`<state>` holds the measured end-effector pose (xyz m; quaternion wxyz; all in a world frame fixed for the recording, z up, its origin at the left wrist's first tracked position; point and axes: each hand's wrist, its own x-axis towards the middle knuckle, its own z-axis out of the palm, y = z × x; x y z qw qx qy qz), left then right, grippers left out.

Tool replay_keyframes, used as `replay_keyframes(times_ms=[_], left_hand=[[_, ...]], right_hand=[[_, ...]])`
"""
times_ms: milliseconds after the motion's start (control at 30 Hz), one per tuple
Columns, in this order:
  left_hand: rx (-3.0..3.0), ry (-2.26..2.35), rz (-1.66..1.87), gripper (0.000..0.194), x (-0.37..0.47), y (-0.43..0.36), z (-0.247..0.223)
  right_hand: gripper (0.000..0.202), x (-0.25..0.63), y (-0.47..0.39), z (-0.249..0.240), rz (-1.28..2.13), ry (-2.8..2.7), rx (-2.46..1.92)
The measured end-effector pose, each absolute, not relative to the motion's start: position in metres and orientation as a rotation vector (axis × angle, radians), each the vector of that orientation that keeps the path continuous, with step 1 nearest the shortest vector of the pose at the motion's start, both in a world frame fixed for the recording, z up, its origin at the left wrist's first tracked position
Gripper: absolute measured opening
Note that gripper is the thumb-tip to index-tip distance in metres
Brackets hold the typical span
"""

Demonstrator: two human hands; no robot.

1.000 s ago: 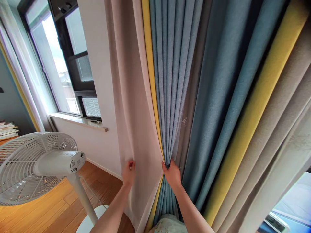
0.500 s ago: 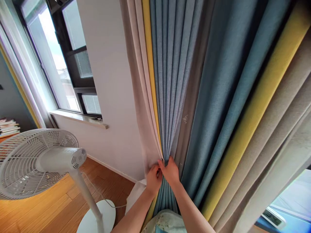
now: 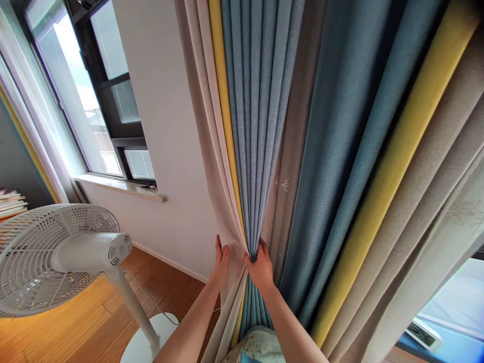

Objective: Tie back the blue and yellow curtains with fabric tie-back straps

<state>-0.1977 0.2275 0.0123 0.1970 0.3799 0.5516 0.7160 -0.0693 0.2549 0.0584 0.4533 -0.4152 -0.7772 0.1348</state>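
A pleated curtain (image 3: 254,131) in blue, yellow and beige hangs in front of me, drawn into a narrow waist low down. My right hand (image 3: 260,266) is wrapped round the gathered blue folds at that waist. To its left, my left hand (image 3: 221,264) is apart from the waist, fingers raised and spread beside the curtain's beige edge (image 3: 223,217), with nothing visible in it. Below the hands the folds fan out again. A second curtain (image 3: 340,151), blue, yellow and beige, hangs in wide folds at the right.
A white standing fan (image 3: 91,252) is at the left on the wood floor (image 3: 86,327). Behind it are a window sill (image 3: 121,187) and stacked books (image 3: 12,202). Patterned fabric (image 3: 260,345) lies at the bottom centre. A small white device (image 3: 424,333) sits at lower right.
My left hand has let go at the waist and moved left, its fingers opening. My right hand has closed further round the folds. The beige edge now reaches in to the waist.
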Motion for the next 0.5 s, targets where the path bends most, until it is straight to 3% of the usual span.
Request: replay_keyframes(times_ms=[267,500], left_hand=[[1.132,1.342,1.906,0.048,-0.195,0.251,0.037],[1.278,1.767,2.064,0.076,-0.174,0.208,0.048]], right_hand=[[0.024,-0.064,0.255,0.060,0.556,-2.002,-0.921],[0.029,-0.073,0.240,0.050,0.358,-1.958,-1.057]])
